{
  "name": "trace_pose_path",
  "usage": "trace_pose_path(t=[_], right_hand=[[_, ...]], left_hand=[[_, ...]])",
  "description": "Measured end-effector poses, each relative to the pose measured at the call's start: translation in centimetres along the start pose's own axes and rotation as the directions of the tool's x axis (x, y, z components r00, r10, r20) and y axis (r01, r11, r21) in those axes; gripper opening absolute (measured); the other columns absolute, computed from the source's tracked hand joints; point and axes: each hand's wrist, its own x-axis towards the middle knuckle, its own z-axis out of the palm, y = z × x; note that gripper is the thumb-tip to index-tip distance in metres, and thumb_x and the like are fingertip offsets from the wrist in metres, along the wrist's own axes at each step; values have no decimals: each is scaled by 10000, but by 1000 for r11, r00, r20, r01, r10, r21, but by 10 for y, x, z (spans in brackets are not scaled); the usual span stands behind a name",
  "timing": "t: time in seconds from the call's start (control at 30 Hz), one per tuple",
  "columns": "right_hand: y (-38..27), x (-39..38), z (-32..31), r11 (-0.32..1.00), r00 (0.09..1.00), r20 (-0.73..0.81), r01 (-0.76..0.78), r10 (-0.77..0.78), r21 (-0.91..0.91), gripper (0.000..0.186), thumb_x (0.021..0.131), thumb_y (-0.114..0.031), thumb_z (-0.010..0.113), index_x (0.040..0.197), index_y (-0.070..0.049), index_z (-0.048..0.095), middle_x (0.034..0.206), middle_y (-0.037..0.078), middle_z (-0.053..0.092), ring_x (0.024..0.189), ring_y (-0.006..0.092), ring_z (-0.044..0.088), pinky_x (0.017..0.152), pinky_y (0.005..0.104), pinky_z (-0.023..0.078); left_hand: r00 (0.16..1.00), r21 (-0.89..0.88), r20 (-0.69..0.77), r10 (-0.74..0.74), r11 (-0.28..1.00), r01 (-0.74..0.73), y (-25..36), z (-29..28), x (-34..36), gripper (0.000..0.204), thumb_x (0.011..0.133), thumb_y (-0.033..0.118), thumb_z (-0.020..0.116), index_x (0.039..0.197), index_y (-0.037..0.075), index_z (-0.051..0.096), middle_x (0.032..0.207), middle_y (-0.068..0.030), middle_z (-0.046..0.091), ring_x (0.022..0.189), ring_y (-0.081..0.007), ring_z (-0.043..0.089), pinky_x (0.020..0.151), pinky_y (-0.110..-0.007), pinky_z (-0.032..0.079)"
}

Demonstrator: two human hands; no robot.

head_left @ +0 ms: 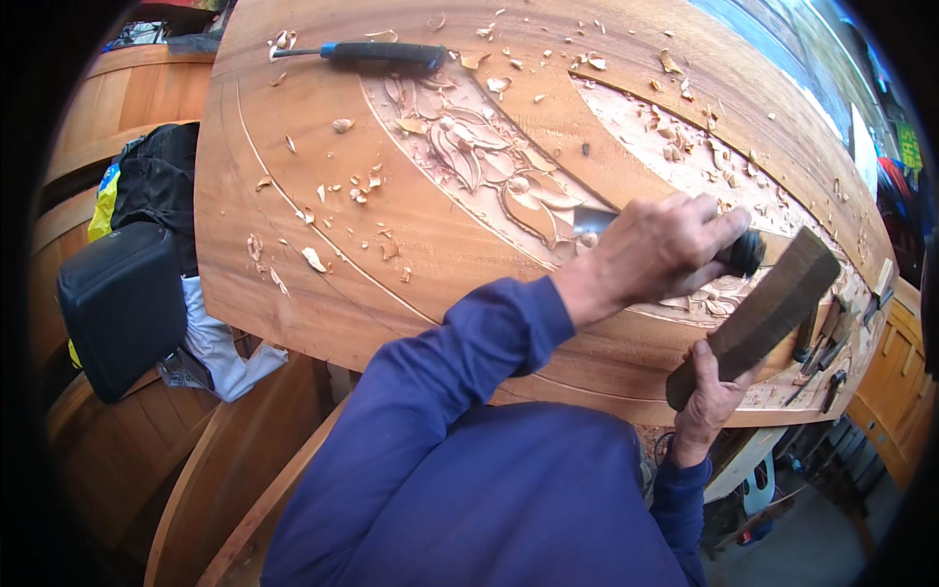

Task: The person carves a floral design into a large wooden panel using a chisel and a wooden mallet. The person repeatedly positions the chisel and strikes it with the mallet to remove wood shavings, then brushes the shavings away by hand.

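Observation:
My left hand is closed around a carving gouge, its metal blade showing to the left of the fist. The blade's tip rests at the edge of a carved leaf-and-flower relief in a wide wooden panel. From the other side of the fist the gouge's dark handle end sticks out. Gripped at its lower end, a flat dark wooden block is in my right hand; it slants up close to the handle end. Whether block and handle touch, I cannot tell.
A chisel with a black and blue handle lies at the panel's far left. Curled wood shavings are scattered over the surface. Several carving tools lie at the right edge. A black case stands left of the panel.

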Motion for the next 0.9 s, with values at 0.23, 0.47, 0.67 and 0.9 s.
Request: trace_pose_path(t=[0.23, 0.47, 0.67, 0.9], right_hand=[[-9, 9, -8, 993, 995, -97, 43, -33, 107, 751, 904, 57, 757, 1560, -62, 411, 1152, 88, 654, 934, 156, 669, 828, 296, 589], [-26, 26, -5, 991, 986, -108, 129, -124, 43, 665, 907, 10, 755, 1497, -32, 450, 1110, 97, 661, 926, 181, 678, 849, 316, 581], [-37, 47, 11, 992, 992, -82, 104, -98, 75, 428, 887, -42, 785, 1278, 1, 618, 1114, 80, 668, 945, 176, 665, 892, 325, 549], [-21, 53, 10, 999, 999, 16, 48, -48, 17, 624, 880, -36, 793, 1437, -71, 512, 1145, 59, 677, 957, 146, 656, 864, 290, 539]], left_hand=[[999, 82, 21, -35, 996, 34, -18, 6, 12, 607, 808, 367, 880, 1330, 114, 703, 895, -53, 666, 774, -211, 711, 585, -329, 580], [999, 87, -25, -41, 995, 43, -17, 1, 12, 642, 786, 356, 892, 1362, 149, 698, 913, -57, 671, 778, -211, 720, 581, -333, 587], [993, 26, -115, -34, 999, 38, -17, -1, 11, 646, 772, 317, 901, 1371, 178, 702, 937, -65, 692, 785, -224, 736, 573, -345, 591], [996, 21, -66, -61, 998, 62, -21, -3, 7, 657, 760, 297, 905, 1377, 185, 708, 973, -54, 717, 805, -224, 746, 603, -342, 601]])
